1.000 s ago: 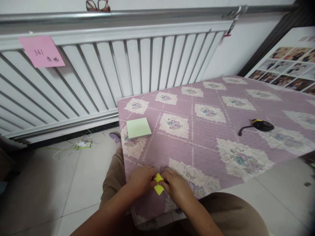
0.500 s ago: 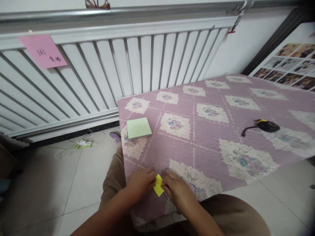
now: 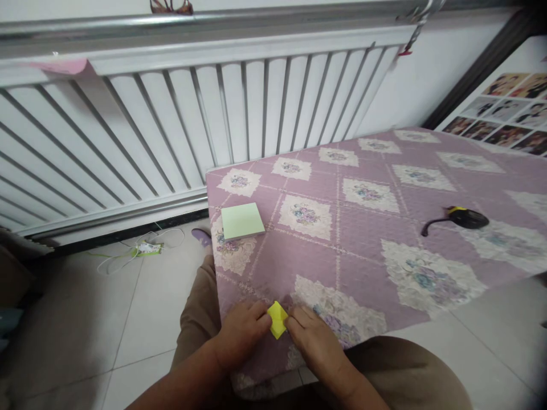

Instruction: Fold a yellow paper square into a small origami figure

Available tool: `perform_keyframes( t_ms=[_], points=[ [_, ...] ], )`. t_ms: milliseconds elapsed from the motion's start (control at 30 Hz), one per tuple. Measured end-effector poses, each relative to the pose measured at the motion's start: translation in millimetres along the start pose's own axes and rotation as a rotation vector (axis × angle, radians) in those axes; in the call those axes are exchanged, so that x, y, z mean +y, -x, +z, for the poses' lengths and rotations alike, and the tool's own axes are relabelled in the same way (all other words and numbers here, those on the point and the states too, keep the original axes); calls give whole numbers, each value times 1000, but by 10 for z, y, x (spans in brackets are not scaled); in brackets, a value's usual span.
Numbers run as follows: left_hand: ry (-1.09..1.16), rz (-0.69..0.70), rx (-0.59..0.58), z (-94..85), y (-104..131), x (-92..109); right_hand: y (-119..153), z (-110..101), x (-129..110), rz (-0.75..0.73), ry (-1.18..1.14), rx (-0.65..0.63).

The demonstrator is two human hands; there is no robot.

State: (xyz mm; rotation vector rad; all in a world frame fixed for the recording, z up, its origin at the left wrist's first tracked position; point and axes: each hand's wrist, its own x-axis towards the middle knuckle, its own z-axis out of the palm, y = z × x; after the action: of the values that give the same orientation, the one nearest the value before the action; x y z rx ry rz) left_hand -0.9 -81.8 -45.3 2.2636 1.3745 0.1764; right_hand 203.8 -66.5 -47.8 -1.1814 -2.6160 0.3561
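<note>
A small folded piece of yellow paper, diamond-shaped with a crease across it, lies near the front left of the table. My left hand has its fingers closed at the paper's left corner. On the opposite side, my right hand pinches the right corner between thumb and fingers. Both hands rest low over the cloth, and some fingertips are hidden. Farther back on the left sits a square pad of pale green sticky notes.
A purple floral tablecloth covers the table. To the right lies a black object with a yellow patch and a curved tail. Behind stands a white radiator with a pink note. A power strip with cables is on the floor.
The yellow paper now looks flatter and more evenly diamond-shaped. My fingers have shifted slightly at its side corners. On the radiator, the pink note has swung upward, so its writing no longer shows.
</note>
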Motion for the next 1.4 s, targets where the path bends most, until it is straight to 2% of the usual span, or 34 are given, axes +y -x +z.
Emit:
perform_keyframes(
  t_ms=[167,333,467,600,700,833,900,1033,1133,1267,1400],
  points=[
    [-93,30,-17,-43,33,25,-7,-69,5,-58,43,-87],
    [-111,-5,-64,-83,39,55,3,-74,8,-70,47,-76],
    [-93,-5,-39,-63,43,45,16,-69,9,-74,61,-80],
    [-197,41,-27,-39,47,24,24,-56,20,-76,68,-70],
    [-273,103,30,-8,54,8,32,-32,36,-87,84,-58],
    [-333,147,169,56,71,-2,56,-9,44,-93,102,-10],
    [-359,152,185,77,88,4,81,1,35,-86,107,6],
    [-396,167,112,82,154,45,172,78,-4,-46,121,150],
    [-411,173,84,86,207,86,264,186,-46,37,98,272],
    [-426,139,48,113,225,130,358,278,-118,126,99,326],
    [-436,99,22,131,205,155,368,250,-204,169,213,374]
  ],
)
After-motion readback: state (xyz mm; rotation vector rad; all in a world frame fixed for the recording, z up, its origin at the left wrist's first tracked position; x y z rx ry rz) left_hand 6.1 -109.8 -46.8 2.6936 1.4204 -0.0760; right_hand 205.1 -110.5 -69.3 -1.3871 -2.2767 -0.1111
